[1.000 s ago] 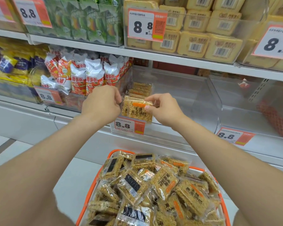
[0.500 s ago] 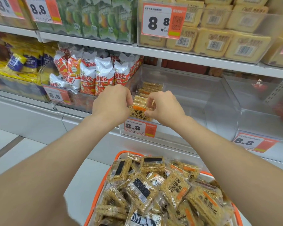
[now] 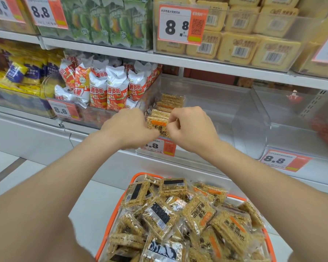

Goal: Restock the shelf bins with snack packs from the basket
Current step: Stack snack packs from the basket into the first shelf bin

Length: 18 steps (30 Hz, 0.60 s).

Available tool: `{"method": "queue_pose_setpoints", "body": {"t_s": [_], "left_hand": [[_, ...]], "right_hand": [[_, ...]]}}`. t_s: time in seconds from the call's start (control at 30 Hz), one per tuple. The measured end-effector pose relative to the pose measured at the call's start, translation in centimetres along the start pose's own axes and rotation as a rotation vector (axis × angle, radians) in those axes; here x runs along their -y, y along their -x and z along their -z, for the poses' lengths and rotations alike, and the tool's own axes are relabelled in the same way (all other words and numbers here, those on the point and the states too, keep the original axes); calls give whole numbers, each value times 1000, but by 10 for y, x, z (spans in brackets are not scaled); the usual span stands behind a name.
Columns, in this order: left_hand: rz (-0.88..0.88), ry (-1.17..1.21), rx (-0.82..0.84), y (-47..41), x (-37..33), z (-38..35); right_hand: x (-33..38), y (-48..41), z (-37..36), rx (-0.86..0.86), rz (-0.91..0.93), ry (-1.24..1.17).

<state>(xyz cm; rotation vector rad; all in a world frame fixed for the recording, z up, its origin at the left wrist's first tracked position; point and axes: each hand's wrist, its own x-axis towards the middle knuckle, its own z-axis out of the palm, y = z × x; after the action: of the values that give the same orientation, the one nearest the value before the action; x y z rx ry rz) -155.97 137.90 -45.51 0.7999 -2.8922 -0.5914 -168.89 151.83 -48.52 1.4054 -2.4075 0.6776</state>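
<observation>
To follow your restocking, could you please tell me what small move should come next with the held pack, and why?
Probably set the snack pack down against the row in the clear bin and release: left hand and right hand both pinch it upright at the row's front; the basket holds more.

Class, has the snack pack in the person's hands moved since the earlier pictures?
Yes: the snack pack has gone forward, away from the camera, past the price tag into the bin, against the standing row there.
</observation>
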Motion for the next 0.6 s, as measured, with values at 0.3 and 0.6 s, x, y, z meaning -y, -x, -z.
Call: {"method": "queue_pose_setpoints", "body": {"t_s": [0.3, 0.6], "left_hand": [[74, -408, 680, 12, 7, -56], [-35, -544, 796, 18, 22, -129]], "right_hand": [[32, 59, 7, 613, 262, 194], [29, 75, -9, 853, 238, 154]]}}
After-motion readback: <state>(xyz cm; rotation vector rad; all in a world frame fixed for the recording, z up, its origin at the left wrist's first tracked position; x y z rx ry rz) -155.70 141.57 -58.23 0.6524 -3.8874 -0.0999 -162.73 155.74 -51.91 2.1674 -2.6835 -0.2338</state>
